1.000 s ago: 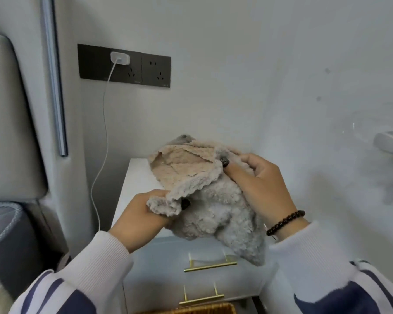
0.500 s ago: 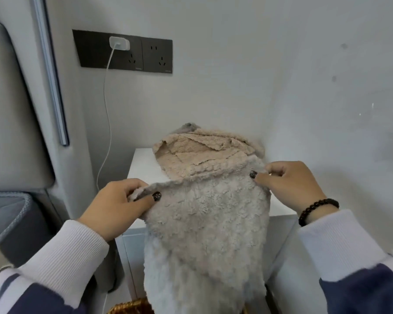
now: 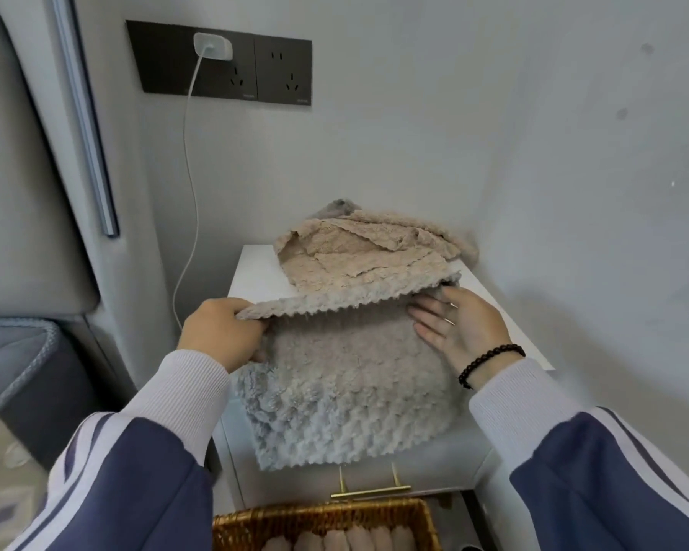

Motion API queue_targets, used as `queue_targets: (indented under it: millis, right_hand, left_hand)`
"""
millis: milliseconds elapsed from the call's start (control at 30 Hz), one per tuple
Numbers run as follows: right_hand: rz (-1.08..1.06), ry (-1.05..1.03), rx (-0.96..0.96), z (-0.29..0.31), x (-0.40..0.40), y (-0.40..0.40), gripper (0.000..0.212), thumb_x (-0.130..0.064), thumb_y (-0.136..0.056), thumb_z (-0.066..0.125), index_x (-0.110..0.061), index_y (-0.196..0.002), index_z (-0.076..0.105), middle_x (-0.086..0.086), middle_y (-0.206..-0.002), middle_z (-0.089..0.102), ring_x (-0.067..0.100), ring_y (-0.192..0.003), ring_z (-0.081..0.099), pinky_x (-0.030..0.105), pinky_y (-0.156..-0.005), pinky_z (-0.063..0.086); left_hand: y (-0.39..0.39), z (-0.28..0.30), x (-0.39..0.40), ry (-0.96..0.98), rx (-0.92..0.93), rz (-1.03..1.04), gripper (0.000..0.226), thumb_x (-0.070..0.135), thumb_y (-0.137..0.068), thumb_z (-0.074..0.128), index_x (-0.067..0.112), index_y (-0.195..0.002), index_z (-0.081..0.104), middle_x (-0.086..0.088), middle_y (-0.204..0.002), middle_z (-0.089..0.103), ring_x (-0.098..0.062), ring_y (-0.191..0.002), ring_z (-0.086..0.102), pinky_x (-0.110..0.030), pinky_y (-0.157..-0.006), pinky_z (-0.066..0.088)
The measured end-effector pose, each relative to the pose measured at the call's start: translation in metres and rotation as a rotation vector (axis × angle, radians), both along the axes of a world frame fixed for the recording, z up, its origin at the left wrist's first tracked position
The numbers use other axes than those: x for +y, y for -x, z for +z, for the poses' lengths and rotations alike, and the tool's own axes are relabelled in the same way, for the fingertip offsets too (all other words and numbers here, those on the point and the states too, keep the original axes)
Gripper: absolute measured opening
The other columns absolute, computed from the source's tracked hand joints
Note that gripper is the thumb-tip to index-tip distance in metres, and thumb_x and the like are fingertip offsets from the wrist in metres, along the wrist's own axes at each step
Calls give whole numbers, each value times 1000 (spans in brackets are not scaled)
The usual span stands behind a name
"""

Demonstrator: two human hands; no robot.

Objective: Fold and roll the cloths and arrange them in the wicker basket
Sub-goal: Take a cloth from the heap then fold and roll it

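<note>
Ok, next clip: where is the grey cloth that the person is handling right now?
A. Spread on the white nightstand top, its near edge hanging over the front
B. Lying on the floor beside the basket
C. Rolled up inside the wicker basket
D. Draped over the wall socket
A: the grey cloth lies on the white nightstand, overhanging its front; the left hand grips its far edge and the right hand lies open on it.

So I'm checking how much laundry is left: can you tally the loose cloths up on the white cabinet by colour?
Grey cloth, spread out under both hands: 1
Beige cloths in the pile behind it: layers overlap, so the count cannot be told
Total: 1 grey cloth plus the beige pile
</note>
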State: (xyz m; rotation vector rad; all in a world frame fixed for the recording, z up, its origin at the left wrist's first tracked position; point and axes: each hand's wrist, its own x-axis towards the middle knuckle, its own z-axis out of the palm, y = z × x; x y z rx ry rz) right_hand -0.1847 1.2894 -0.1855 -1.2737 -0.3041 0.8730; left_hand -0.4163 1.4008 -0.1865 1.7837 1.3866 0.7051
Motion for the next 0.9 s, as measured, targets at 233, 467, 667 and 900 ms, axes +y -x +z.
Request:
queue_targets:
  millis: [233, 467, 667, 900]
  right_hand:
    - [-69, -42, 81, -17, 19, -18, 18, -22, -98, 44, -14, -105, 58, 8, -103, 69, 22, -101, 64, 34, -85, 45]
    - [-115, -168, 269, -22, 26, -22, 56, -49, -95, 45, -8, -132, 47, 9, -97, 64, 31, -114, 59, 47, -105, 40]
    - [-103, -77, 130, -20, 21, -26, 7, -2, -83, 64, -8, -80, 62, 12, -84, 66, 27, -84, 66, 50, -88, 52]
    - [-16, -92, -121, -20, -3, -33, 23, 13, -81, 60, -9, -85, 66, 13, -101, 65, 22, -87, 62, 38, -75, 54]
  left_hand:
    - [-19, -9, 11, 258, -519, 88, 10, 14, -92, 62, 11, -85, 68, -12, -96, 73, -22, -91, 71, -35, -85, 55]
    - [-36, -2, 16, 346, -871, 105, 18, 18, -93, 58, 7, -102, 67, -11, -97, 64, -25, -92, 63, -36, -89, 52]
    - [-27, -3, 17, 329, -873, 117, 31, 27, -94, 59, -1, -100, 71, -16, -102, 73, -26, -94, 69, -39, -85, 56]
    - [-9, -10, 20, 153, -660, 90, 44, -12, -84, 61, 11, -121, 62, -5, -119, 65, -23, -106, 65, -30, -76, 53]
